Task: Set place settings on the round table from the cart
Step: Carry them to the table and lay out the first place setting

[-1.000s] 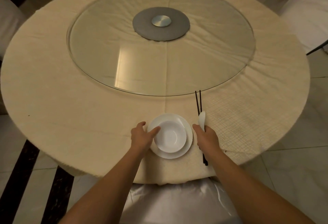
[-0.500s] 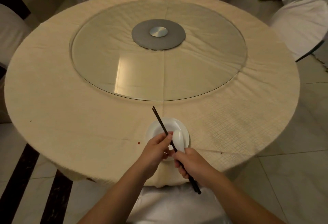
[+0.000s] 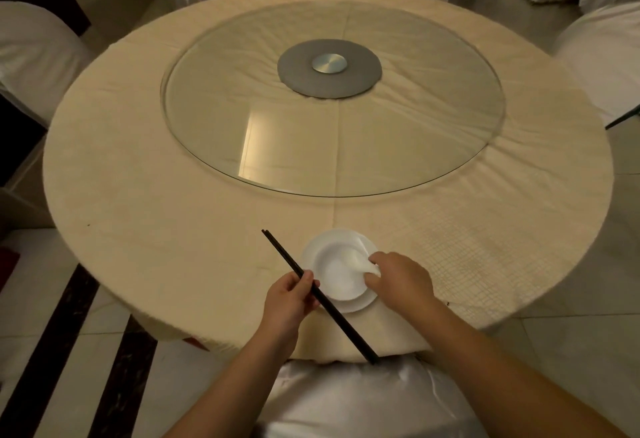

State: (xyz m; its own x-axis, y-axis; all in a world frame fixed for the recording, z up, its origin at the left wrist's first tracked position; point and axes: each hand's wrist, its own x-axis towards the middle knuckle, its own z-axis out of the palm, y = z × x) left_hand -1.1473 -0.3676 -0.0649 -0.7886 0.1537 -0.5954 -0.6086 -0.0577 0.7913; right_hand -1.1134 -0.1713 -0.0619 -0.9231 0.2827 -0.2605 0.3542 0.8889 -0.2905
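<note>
Chopsticks point(image 3: 287, 257) now in left hand point(image 3: 289, 302), spoon point(image 3: 360, 262) in right hand point(image 3: 401, 280).

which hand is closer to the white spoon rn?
Right. The right hand pinches the white spoon by its handle, over the bowl. The left hand is off to the bowl's left, gripping the chopsticks.

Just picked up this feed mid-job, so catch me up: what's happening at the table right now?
A person is laying one place setting at the near edge of the round cloth-covered table. The left hand grips a pair of dark chopsticks held slantwise above the cloth. The right hand holds a white ceramic spoon, lowering its scoop into the white bowl that sits on a white plate.
</note>
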